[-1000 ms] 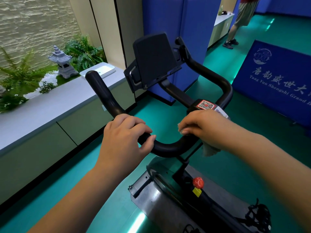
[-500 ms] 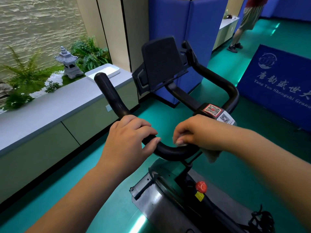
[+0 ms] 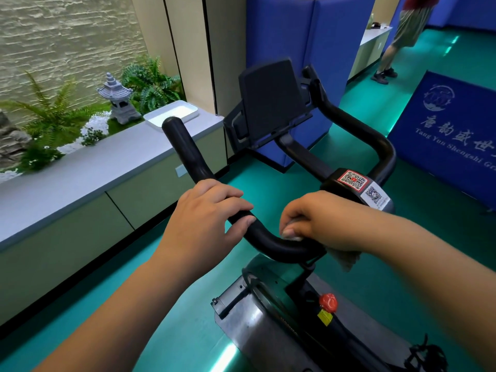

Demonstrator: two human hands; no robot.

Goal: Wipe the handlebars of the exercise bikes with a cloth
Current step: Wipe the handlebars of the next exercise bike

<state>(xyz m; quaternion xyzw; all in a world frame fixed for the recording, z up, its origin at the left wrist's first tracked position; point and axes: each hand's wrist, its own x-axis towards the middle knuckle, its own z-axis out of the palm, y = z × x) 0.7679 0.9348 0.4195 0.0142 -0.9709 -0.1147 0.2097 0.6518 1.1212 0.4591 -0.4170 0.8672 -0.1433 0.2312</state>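
R hand [image 3: 319, 218] curled over the black handlebar [image 3: 271, 244] near its centre clamp, fingers pinching a cloth [image 3: 347, 257] against the bar. Cloth mostly hidden under the palm; only a grey scrap shows at the fingertips & a fold hanging below the wrist. L hand [image 3: 204, 224] just beside, wrapped round the bar's left bend, thumb underneath. Bike [image 3: 268, 326] body cut off at the frame's bottom edge. QR stickers [image 3: 353, 179] behind R hand, too small to read.

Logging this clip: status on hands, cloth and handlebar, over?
Left hand grips the handlebar. Right hand presses the cloth onto the near bar, cloth mostly hidden. Nothing in the way along the bar.
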